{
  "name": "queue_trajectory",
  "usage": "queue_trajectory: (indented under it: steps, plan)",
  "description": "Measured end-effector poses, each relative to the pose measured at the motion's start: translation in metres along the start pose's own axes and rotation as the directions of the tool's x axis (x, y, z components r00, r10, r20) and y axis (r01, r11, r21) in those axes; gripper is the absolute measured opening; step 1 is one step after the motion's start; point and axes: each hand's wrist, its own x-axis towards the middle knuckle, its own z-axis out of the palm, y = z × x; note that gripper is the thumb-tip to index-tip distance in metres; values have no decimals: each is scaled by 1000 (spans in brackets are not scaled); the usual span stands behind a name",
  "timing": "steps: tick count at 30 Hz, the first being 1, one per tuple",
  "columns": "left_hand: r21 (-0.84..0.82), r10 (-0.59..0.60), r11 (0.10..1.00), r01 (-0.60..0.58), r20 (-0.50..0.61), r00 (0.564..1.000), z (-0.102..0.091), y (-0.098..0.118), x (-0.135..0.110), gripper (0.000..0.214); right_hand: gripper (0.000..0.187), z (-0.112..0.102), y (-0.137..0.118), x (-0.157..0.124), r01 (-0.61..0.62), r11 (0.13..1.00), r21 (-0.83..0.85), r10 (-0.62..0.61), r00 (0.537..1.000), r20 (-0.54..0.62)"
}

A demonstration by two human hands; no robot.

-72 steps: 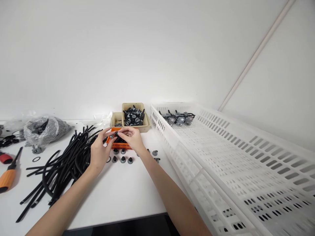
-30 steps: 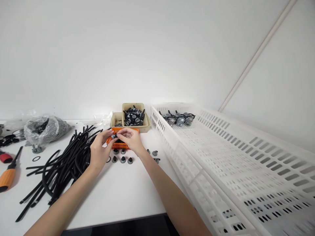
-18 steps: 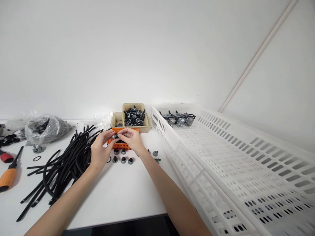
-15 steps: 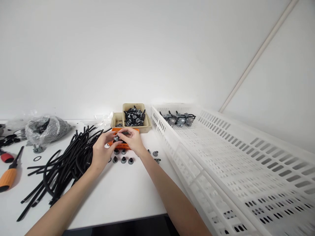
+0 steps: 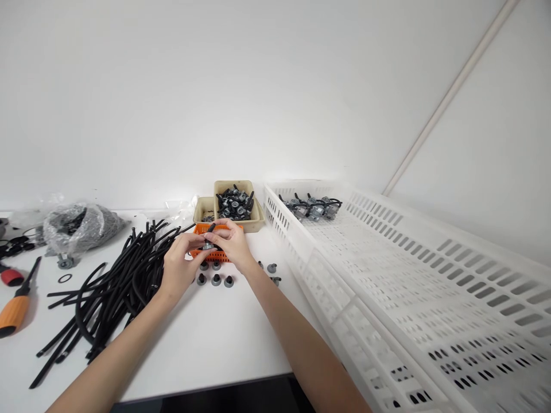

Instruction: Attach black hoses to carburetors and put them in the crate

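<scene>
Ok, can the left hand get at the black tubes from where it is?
Probably yes: the tubes lie on the table beside the left hand, with nothing seen in between. It and the right hand grip a small part, though, so the left may have to let go first.

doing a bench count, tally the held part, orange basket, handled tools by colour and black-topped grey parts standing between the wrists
Held part: 1
Orange basket: 1
Orange-handled tool: 1
Red-handled tool: 1
Black-topped grey parts: 5
Total: 9
</scene>
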Motion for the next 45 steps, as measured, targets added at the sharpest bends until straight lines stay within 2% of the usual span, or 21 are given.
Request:
queue_trajectory:
  steps: [11,24,28,32,36,41,45]
  plan:
    - [200,74,976,-90,84,994,-2,-3,2,14,40,-2,1,1,-81,995,-54,83,996,31]
    - [281,137,945,-167,126,983,-5,-5,3,17,40,-1,6,1,-32,997,-67,40,993,115]
    - [267,162,946,-183,97,982,-6,-4,3,15,38,-1,7,2,6,996,-93,5,993,114]
    - [259,141,954,-148,47,989,-6,-5,4,14,35,-1,4,1,20,994,-107,-8,994,112]
    - [250,146,958,-140,-2,989,-8,-7,7,19,32,-1,-1,-2,2,999,-40,3,990,143]
    - [265,125,958,-109,-45,991,-9,-8,8,13,46,2,-3,-5,-93,994,61,80,978,191]
    - [239,69,969,-61,-25,997,-8,-10,7,14,44,3,-2,-5,-55,998,15,52,984,173]
